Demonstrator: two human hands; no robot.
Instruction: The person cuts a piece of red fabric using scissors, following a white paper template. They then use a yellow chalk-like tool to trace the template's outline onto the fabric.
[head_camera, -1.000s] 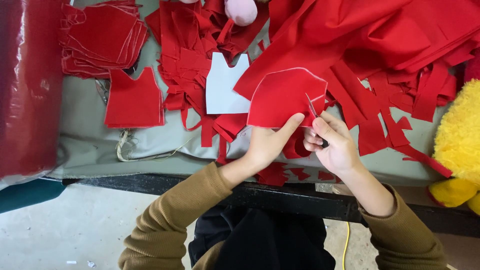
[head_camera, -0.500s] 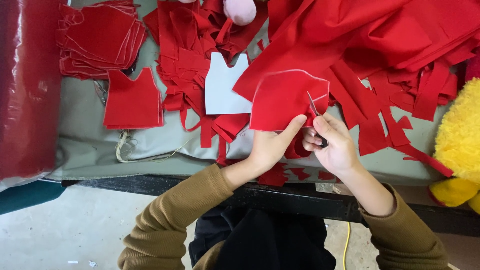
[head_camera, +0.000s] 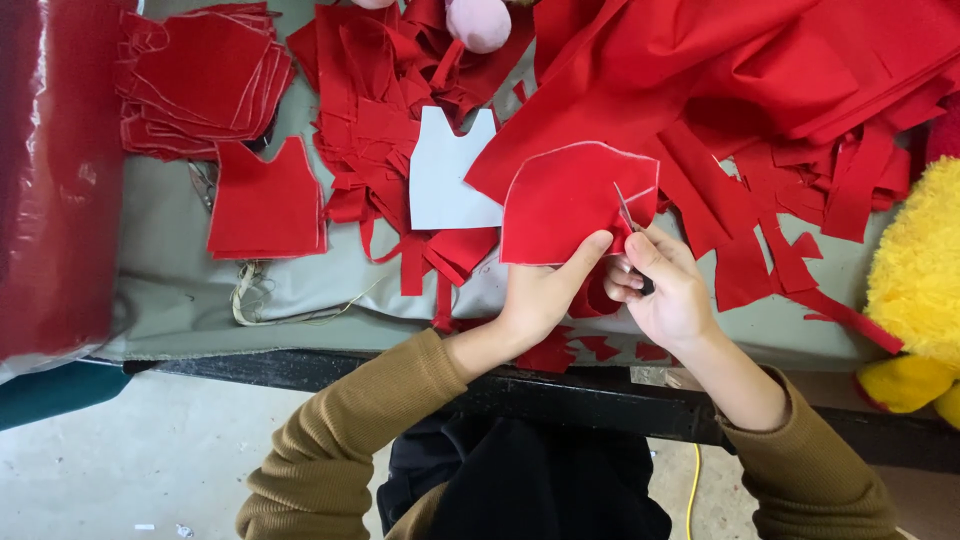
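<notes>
Red fabric piece (head_camera: 565, 205), chalk-outlined, is held flat above the table's near edge, its long axis running left to right and its curved edge pointing away. Grey table (head_camera: 330, 285) carries red scraps (head_camera: 400, 130) and a white pattern (head_camera: 450, 170), with bare concrete floor below. Left hand (head_camera: 540, 295) pinches the fabric's lower edge; right hand (head_camera: 665, 290) is closed around scissors (head_camera: 628, 212) cutting its right side.
</notes>
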